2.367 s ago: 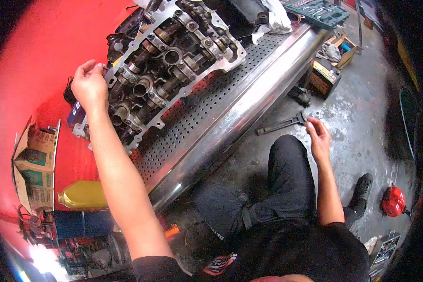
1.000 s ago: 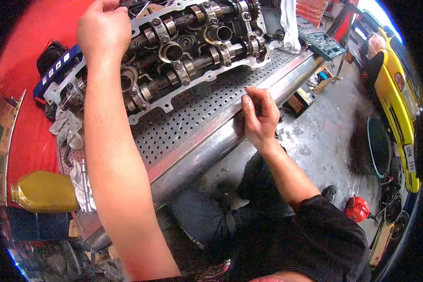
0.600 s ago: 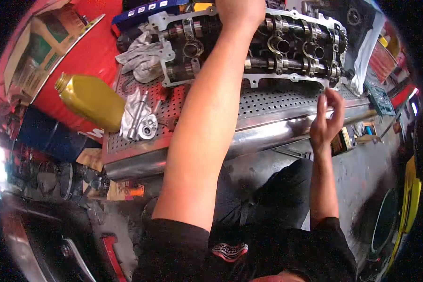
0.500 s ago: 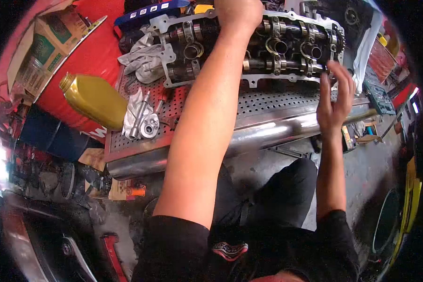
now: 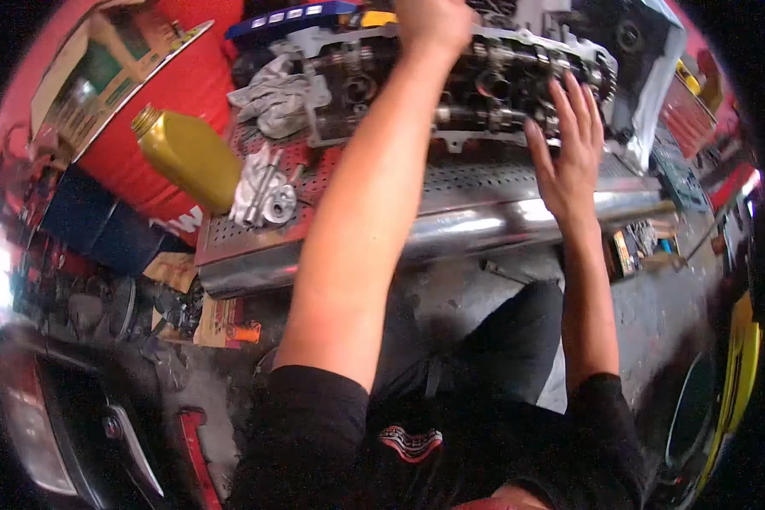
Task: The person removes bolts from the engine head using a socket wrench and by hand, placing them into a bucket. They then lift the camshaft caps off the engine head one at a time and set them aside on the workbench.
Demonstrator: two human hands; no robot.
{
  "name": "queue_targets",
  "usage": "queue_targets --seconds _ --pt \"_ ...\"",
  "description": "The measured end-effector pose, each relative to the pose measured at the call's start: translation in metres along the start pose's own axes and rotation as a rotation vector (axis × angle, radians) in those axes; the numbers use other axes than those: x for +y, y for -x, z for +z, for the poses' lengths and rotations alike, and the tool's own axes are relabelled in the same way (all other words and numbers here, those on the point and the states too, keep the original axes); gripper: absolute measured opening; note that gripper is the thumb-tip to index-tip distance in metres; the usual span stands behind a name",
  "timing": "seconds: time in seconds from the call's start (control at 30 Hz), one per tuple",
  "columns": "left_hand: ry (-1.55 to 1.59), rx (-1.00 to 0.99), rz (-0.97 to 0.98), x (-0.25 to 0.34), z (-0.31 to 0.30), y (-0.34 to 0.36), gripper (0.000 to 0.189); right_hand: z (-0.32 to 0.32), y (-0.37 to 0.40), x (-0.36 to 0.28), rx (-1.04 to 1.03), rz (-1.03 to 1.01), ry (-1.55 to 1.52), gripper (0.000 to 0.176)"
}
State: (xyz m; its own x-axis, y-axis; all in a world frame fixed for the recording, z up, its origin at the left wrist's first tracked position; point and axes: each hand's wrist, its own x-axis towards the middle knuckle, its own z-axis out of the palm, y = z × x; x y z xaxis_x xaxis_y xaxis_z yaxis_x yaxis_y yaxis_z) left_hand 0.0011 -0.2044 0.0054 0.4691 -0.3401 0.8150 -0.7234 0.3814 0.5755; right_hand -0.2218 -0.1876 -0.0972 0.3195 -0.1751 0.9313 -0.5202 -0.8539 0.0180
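Observation:
A cylinder head (image 5: 494, 83) with exposed camshafts lies lengthwise on a perforated metal bench (image 5: 476, 174). My left arm reaches across its middle, and my left hand (image 5: 437, 27) is at its far edge, the fingers cut off by the top of the view. Over the right end of the head, my right hand (image 5: 569, 153) has its fingers spread, the tips overlapping the camshaft area. A crumpled grey rag (image 5: 273, 100) sits against the head's left end. Nearer the bench's front left, a ratchet (image 5: 280, 204) and a metal bar (image 5: 265, 183) lie on a white cloth.
A gold oil bottle (image 5: 191, 157) stands left of the tools, beside a red drum (image 5: 136, 149) with a cardboard box (image 5: 102, 68) on it. Behind the head is a blue tray (image 5: 289, 19). A rounded metal edge (image 5: 467, 229) runs along the bench front.
My right hand has moved left and forward over the cylinder head, its fingers more spread. My left hand stays at the far edge. The camera view has shifted slightly.

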Motion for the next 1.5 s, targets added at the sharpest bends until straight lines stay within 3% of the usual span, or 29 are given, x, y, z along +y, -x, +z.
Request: queue_targets --seconds 0.03,0.1,0.17,0.2,0.23,0.33,0.5,0.6,0.63,0.73,0.87,0.93,0.97,1.13,1.2,1.3,1.4,1.47,1.5 --pt "0.027 -0.017 -0.041 -0.008 0.003 -0.001 0.019 0.003 -0.004 0.004 -0.013 0.011 0.027 0.061" --pt "-0.097 0.115 0.123 -0.007 0.0 0.009 0.02 0.007 -0.005 -0.001 -0.04 0.066 0.065 0.065" --pt "-0.146 0.103 0.302 0.01 -0.014 0.027 0.022 0.012 0.005 -0.012 -0.077 0.129 0.065 0.07" --pt "-0.287 0.138 0.304 0.011 -0.017 0.034 0.02 0.014 0.008 -0.016 -0.097 0.144 0.048 0.073" --pt "-0.139 0.103 0.133 0.016 -0.019 0.044 0.021 0.013 0.013 -0.023 -0.112 0.177 0.062 0.074" --pt "-0.247 0.158 0.297 0.016 -0.028 0.067 0.015 0.011 0.022 -0.036 -0.098 0.172 0.029 0.076" --pt "-0.005 0.13 0.097 0.006 -0.024 0.062 0.014 -0.005 0.03 -0.053 -0.141 0.238 0.004 0.07" --pt "0.433 0.124 -0.069 0.009 -0.033 0.06 0.014 -0.029 0.065 -0.09 -0.082 0.184 -0.241 0.053" --pt "0.468 0.163 -0.078 0.015 -0.041 0.062 0.015 -0.035 0.085 -0.106 -0.15 0.203 -0.349 0.049" --pt "0.123 0.188 0.127 0.051 -0.079 0.099 0.013 -0.042 0.135 -0.127 -0.288 0.261 -0.542 0.041" --pt "-0.455 -0.18 0.505 0.054 -0.114 0.163 0.013 -0.051 0.167 -0.12 -0.356 0.36 -0.592 0.031" --pt "-0.59 -0.396 0.445 0.03 -0.128 0.185 0.011 -0.059 0.162 -0.11 -0.409 0.415 -0.548 0.028" --pt "-0.672 -0.424 0.534 0.013 -0.134 0.189 0.011 -0.061 0.156 -0.107 -0.401 0.427 -0.542 0.027" --pt "-0.725 -0.506 0.237 -0.02 -0.164 0.203 0.013 -0.046 0.174 -0.1 -0.392 0.477 -0.588 0.019" --pt "-0.688 -0.486 0.182 -0.028 -0.17 0.204 0.009 -0.04 0.178 -0.106 -0.434 0.475 -0.619 0.018" --pt "-0.551 -0.4 0.171 -0.023 -0.18 0.205 0.018 -0.047 0.189 -0.108 -0.481 0.494 -0.626 0.016" --pt "-0.698 -0.231 0.144 -0.005 -0.212 0.189 0.029 -0.052 0.197 -0.103 -0.5 0.537 -0.593 0.015" --pt "-0.993 -0.132 0.076 -0.004 -0.243 0.173 0.03 -0.054 0.199 -0.097 -0.51 0.588 -0.59 0.014" --pt "-1.112 -0.192 0.028 -0.014 -0.261 0.165 0.026 -0.056 0.2 -0.094 -0.514 0.624 -0.599 0.014"
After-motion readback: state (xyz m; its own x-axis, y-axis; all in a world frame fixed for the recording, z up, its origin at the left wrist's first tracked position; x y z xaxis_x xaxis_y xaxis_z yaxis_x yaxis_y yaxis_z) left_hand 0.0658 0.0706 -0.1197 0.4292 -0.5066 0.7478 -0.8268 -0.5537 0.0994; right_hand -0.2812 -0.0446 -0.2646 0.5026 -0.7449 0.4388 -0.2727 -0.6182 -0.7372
